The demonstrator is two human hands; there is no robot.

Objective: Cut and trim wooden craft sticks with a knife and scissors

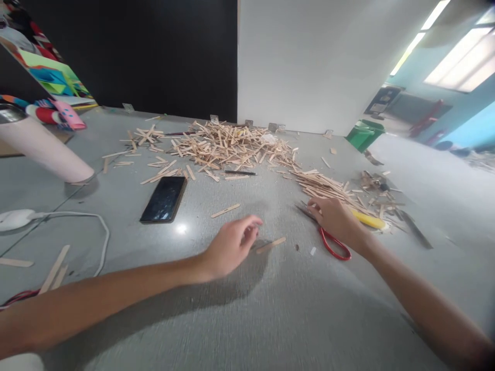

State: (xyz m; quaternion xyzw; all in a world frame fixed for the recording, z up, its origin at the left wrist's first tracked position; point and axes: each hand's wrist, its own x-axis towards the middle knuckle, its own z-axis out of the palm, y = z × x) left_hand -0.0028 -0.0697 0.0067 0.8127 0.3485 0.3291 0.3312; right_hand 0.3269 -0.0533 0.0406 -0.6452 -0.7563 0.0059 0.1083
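Observation:
My left hand (229,248) is held just above the grey table, fingers loosely curled with a gap between thumb and forefinger and nothing seen in them. Beside its fingertips, a wooden craft stick (271,245) lies on the tabletop; another craft stick (225,211) is farther back. My right hand (333,219) is over a pair of red-handled scissors (335,246), whose blades point away to the left. Its fingers are bent together close to the blades and the near end of a craft-stick bunch (323,184); whatever they grip is hidden.
A large heap of craft sticks (232,147) lies along the black and white panels. Left are a phone (163,200), a pale pink bottle (46,149) and a white cable (104,232). A yellow-handled tool (367,219) and a metal blade (416,229) lie at right.

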